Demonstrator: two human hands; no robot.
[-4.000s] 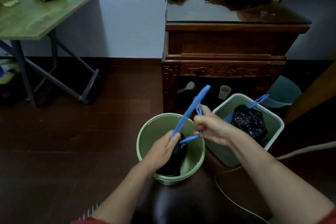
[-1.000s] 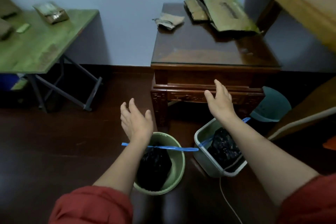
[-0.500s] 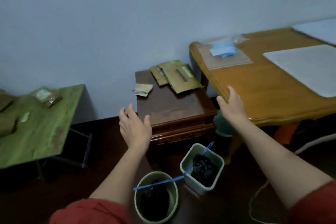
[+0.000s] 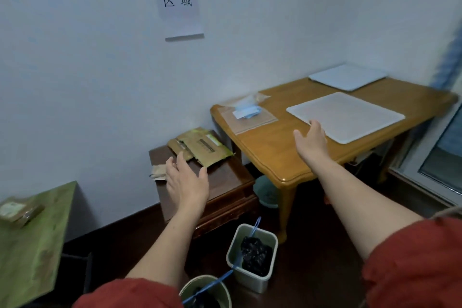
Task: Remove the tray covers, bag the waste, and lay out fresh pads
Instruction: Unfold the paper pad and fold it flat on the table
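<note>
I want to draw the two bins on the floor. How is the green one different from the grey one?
The green bin is round; the grey bin is boxy. The green bin is partly out of view; the grey bin shows whole. Both hold black bags with blue ties.

I see a wooden table point(image 4: 270, 157) with a glossy honey varnish, and on it a white tray point(image 4: 350, 115) that looks like matt plastic. The dark wood cabinet point(image 4: 230, 179) has a polished top under creased matt cardboard point(image 4: 200, 147). The black bag point(image 4: 255, 252) in the smooth plastic bin point(image 4: 250, 281) is shiny, crinkled film
</note>
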